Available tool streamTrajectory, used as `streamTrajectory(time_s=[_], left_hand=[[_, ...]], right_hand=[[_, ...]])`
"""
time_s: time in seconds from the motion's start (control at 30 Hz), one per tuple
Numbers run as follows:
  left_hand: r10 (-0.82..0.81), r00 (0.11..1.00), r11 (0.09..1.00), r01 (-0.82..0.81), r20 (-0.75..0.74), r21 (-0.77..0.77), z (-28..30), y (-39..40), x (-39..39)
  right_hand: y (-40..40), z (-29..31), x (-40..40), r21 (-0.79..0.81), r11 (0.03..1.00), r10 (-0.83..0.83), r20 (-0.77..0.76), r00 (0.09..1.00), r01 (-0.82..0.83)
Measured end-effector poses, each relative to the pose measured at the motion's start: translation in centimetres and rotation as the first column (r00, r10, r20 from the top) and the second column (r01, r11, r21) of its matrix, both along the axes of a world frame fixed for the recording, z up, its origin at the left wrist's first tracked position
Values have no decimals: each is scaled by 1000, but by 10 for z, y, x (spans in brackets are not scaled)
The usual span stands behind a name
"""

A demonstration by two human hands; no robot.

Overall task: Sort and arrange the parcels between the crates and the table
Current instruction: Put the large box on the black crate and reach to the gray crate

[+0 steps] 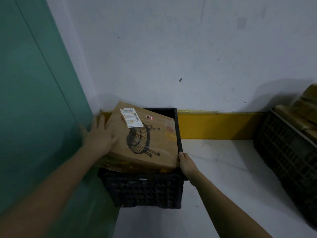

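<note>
Left hand (99, 134) flat on box (145, 140), fingers spread, straight, pressing left top edge. Box brown cardboard, taped, white label near far end, black fan drawing on top; lies tilted across crate (145, 189), left side overhanging rim, long axis running near-to-far, slightly leftward. Right hand (186, 163) at crate's near right corner, fingers curled round rim. Second crate (283, 145) well right of crate, holding brown parcels (301, 107).

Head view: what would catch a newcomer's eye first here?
A cardboard box printed with a fan drawing lies tilted atop the black crate in the corner. The left hand presses its left edge; the right hand grips the near right corner. A second crate stands far right.
</note>
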State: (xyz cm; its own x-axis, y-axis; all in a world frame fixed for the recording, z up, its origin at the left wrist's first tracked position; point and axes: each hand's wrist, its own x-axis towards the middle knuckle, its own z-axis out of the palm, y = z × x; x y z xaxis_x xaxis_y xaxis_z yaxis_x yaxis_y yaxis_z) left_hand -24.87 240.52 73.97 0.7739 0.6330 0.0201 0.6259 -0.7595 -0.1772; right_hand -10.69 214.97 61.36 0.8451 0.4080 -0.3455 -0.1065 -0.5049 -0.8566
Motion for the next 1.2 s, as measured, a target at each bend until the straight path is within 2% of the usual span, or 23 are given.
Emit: streamTrajectory(time_s=[0.03,0.1,0.2,0.33,0.47,0.57,0.77,0.87,1.03,1.2], left_hand=[[-95,995,992,93,18,81,0,-10,5],[-199,976,977,191,84,98,-1,-31,15],[-229,964,970,237,135,-47,2,-66,31],[-285,950,913,310,132,-266,14,-118,49],[-206,941,791,321,268,-521,17,-166,73],[-158,939,745,317,307,-587,9,-211,97],[-267,928,820,360,260,-444,20,-340,147],[-313,900,806,421,304,-416,41,-402,171],[-396,830,789,527,393,-317,72,-481,204],[-436,815,776,555,382,-299,90,-524,232]], right_hand=[[-2,3,2,-54,998,21,3,1000,-21],[-8,11,7,-159,986,69,84,994,-55],[-26,24,19,-294,952,155,234,960,-82],[-61,56,34,-407,906,273,352,895,-116],[-111,91,50,-423,896,323,419,849,-132],[-165,118,63,-310,941,265,440,858,-132],[-303,170,84,-308,949,225,535,814,-60],[-369,192,94,-289,957,191,567,801,-24],[-456,212,116,-97,995,32,516,856,21],[-513,222,151,-96,990,-37,547,836,106]])
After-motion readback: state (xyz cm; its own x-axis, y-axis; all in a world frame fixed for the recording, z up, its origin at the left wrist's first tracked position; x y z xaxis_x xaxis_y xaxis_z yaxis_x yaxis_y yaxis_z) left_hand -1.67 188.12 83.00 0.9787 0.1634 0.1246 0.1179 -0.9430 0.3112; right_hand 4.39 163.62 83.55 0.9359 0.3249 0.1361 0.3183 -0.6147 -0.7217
